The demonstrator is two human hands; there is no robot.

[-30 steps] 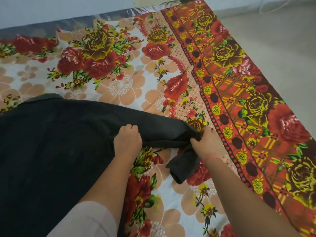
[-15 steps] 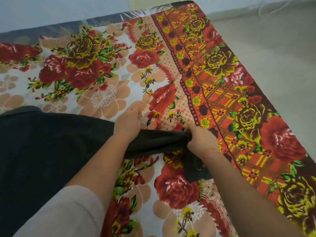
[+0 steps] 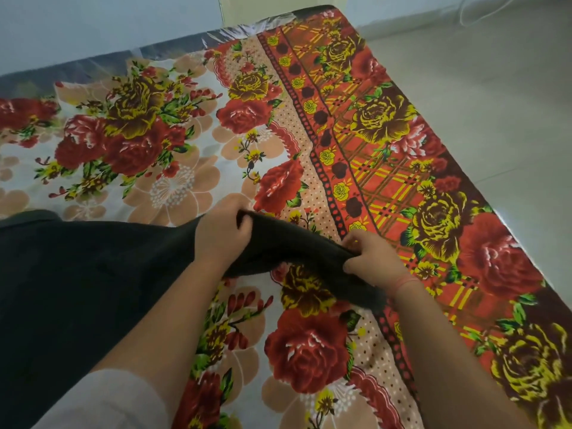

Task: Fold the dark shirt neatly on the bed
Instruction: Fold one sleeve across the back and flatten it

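The dark shirt (image 3: 77,280) lies spread over the left side of the bed, its body running off the left edge of the view. One sleeve (image 3: 297,243) stretches to the right, lifted a little off the sheet. My left hand (image 3: 221,232) grips the sleeve near where it joins the body. My right hand (image 3: 371,258) pinches the sleeve's far end, and the cuff hangs down below that hand. The shirt's collar edge shows at the far left.
The bed is covered by a floral sheet (image 3: 173,144) with red and yellow roses and an orange plaid border (image 3: 396,168) along the right. The bed's right edge drops to a pale tiled floor (image 3: 495,88). A pale wall stands behind the bed.
Both hands have raised the sleeve off the sheet and drawn it taut between them. The view has shifted, so the shirt sits lower and further left.
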